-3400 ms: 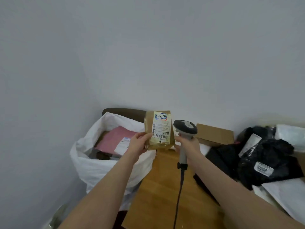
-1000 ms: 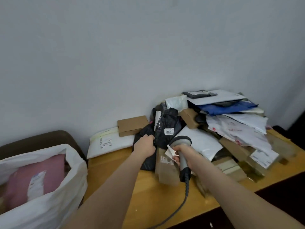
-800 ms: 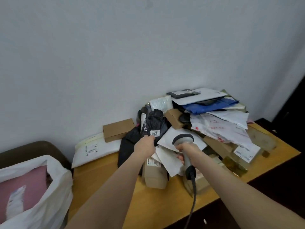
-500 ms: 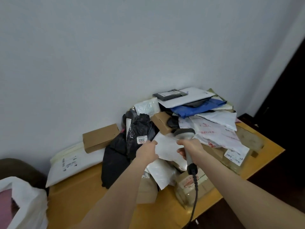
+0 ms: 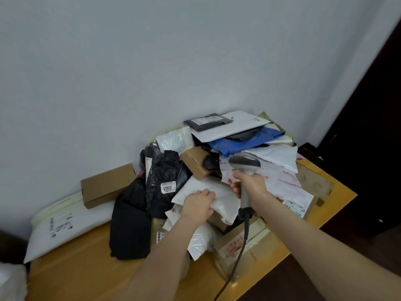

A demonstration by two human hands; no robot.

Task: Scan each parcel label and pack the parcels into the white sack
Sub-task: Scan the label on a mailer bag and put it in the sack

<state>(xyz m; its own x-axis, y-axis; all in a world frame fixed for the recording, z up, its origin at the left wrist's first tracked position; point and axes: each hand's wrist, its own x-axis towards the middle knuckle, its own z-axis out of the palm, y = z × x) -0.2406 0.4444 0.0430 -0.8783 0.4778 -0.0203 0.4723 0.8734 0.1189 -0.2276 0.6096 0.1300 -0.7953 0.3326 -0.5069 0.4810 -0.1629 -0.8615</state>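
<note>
A heap of parcels covers the wooden table (image 5: 91,268). My left hand (image 5: 198,204) lies on a white padded mailer (image 5: 219,195) in the middle of the heap, its fingers curled over the mailer's near edge. My right hand (image 5: 249,184) grips the handle of a grey barcode scanner (image 5: 244,165), whose head points away over the pile and whose cable hangs down. A sliver of the white sack (image 5: 10,281) shows at the bottom left corner.
Black plastic bags (image 5: 130,216), one tagged 2003, lie left of the mailer. A brown box (image 5: 107,184) and a flat white mailer (image 5: 63,224) sit by the wall. Blue, white and printed mailers are stacked at the back right. A taped carton (image 5: 234,242) stands at the table's front edge.
The brown parcel that my left hand held beside the sack is gone from it. My view has swung right to the pile, and my left hand has moved from the black bag onto the white mailer.
</note>
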